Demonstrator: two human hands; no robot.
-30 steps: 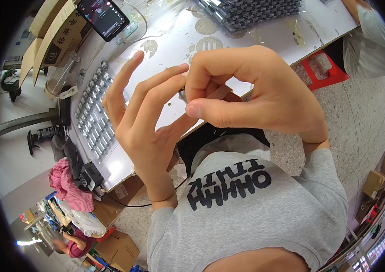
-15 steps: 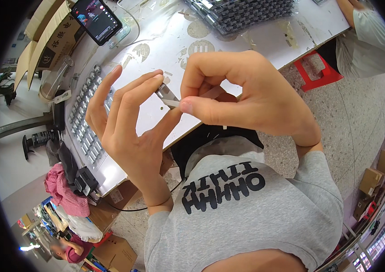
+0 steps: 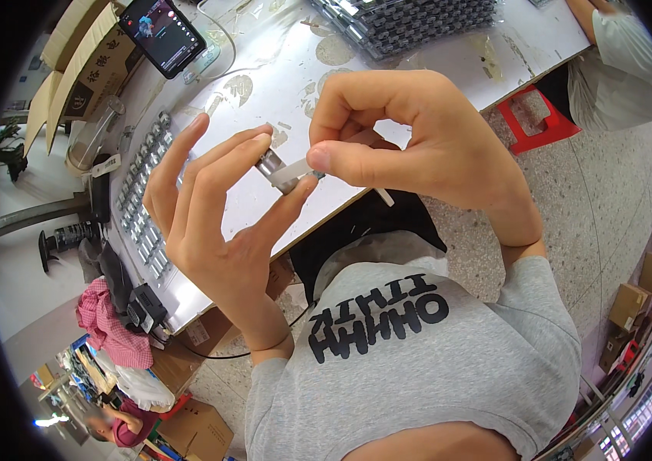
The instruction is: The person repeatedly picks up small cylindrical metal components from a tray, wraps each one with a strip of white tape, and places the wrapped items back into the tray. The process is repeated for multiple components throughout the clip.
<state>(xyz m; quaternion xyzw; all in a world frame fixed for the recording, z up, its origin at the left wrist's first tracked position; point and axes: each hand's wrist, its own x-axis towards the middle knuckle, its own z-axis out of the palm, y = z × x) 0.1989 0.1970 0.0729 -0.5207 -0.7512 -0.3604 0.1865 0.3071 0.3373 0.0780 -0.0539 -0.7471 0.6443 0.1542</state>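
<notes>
left hand (image 3: 210, 223) now lower, fingers clamped on small metal cylinder (image 3: 270, 165) above white table (image 3: 418, 69). right hand (image 3: 410, 146) pinches white strip (image 3: 295, 170) against it; wrapping seems underway.

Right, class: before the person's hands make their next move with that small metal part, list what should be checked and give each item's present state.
1. Left hand grips the small metal part by its fingertips: ok.
2. Right hand pinches the white strip: ok.
3. Strip meets the part: ok.
4. Strip aligned squarely: cannot tell.
5. Both hands raised above the white table: ok.
</notes>
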